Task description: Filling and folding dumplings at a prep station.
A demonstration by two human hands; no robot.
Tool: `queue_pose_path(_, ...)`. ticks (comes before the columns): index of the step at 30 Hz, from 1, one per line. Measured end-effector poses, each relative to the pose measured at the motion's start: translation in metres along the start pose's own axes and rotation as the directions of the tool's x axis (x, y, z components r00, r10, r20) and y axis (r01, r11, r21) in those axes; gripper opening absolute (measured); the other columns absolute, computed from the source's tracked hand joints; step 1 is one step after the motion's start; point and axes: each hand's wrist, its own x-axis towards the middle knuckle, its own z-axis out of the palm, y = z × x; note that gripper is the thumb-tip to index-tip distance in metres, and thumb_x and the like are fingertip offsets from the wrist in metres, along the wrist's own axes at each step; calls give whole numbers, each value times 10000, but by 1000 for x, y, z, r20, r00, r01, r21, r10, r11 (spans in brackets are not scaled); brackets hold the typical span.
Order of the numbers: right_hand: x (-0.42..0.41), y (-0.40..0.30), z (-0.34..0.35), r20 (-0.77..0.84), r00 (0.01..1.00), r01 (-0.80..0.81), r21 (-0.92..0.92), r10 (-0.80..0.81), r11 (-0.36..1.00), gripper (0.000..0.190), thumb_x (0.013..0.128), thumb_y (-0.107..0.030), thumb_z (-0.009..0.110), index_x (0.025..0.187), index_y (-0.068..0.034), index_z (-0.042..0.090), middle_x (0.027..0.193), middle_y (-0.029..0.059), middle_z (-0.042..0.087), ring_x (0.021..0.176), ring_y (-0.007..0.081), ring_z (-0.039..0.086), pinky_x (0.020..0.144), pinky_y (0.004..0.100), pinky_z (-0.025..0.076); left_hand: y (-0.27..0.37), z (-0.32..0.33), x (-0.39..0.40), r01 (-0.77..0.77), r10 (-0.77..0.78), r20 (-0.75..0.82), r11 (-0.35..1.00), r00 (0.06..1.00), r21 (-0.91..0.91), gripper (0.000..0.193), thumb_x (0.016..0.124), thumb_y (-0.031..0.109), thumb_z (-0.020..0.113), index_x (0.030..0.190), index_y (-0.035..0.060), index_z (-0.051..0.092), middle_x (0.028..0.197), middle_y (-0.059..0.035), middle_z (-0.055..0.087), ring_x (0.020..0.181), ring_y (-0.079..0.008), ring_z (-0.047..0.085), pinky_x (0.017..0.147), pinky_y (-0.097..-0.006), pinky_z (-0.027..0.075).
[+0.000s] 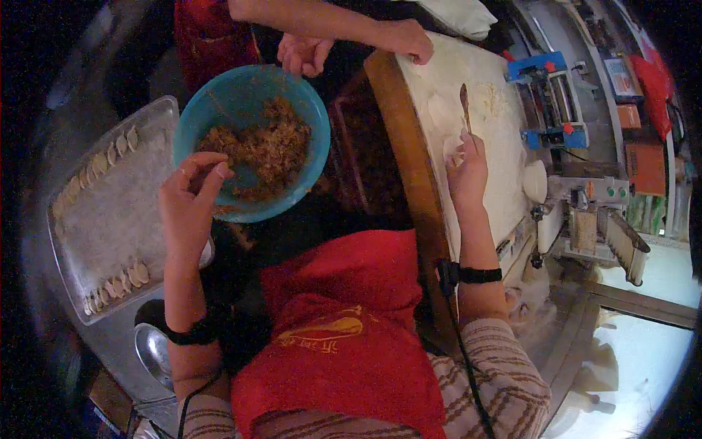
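Note:
My left hand (194, 186) is at the left rim of a teal plastic bowl (321, 118), its thumb and fingertips close together; whether something small is between them I cannot tell. Brown minced filling (279, 142) lies in the bowl. Over the floured worktop (493, 181), my right hand (468, 167) holds a thin dark spatula or stick (465, 104) that points away from me. Pale dough (439, 112) lies near it. On the left, a clear tray (123, 211) bears rows of filled dumplings (96, 164) along its far and near parts.
Opposite me, a co-worker's hand (414, 41) rests on the worktop's edge and the other hand (304, 55) is at the bowl's rim. A blue-framed roller machine (559, 99), a white bowl (535, 181) and a metal machine (587, 219) stand right. A metal bowl (153, 345) is lower left.

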Motion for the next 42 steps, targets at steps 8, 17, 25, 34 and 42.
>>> queue_pose_path(8, 1, 11, -3, -38, 996, -68, 165, 75, 984, 337, 725, 61, 593, 1057, 4, 577, 939, 120, 602, 789, 227, 622, 735, 301, 502, -27, 1, 5, 24, -26, 50, 999, 998, 39, 128, 825, 101, 605, 925, 25, 632, 769, -29, 639, 709, -83, 577, 636, -227, 451)
queue_pose_path(17, -4, 33, -5, -12, 953, -281, 346, 304, 895, 327, 769, 60, 555, 1093, 27, 577, 939, 116, 650, 895, 173, 614, 797, 281, 482, -25, 1, -5, 55, -69, 145, 993, 987, 101, 145, 800, 103, 607, 915, 16, 625, 749, -33, 636, 681, -88, 571, 596, -238, 447)
queue_pose_path(25, 4, -69, -49, 193, 834, -407, 848, 516, 341, 366, 738, 85, 568, 1101, 41, 576, 1122, 150, 586, 1022, 230, 568, 875, 334, 462, -41, 21, -15, 118, -57, 371, 983, 927, -142, 208, 817, 79, 574, 1017, 28, 596, 850, -57, 639, 754, -127, 599, 659, -251, 486)
queue_pose_path(34, -35, -173, 22, 486, 873, -353, 683, -38, 639, 288, 815, -21, 551, 1102, -22, 578, 975, 118, 642, 872, 183, 619, 797, 299, 485, -18, 44, -29, 476, -24, 630, 677, 777, -561, 301, 821, 8, 509, 1120, -11, 526, 985, -94, 628, 917, -184, 613, 751, -306, 520)
queue_pose_path(42, -59, -257, 60, 234, 880, 145, 696, -413, 703, 250, 866, -59, 497, 1102, -55, 577, 839, 138, 620, 716, 236, 614, 644, 329, 489, -33, -37, 7, 160, -227, -202, 939, 953, -305, 292, 824, 86, 556, 1110, 30, 574, 1091, -78, 612, 1016, -195, 572, 895, -318, 428)
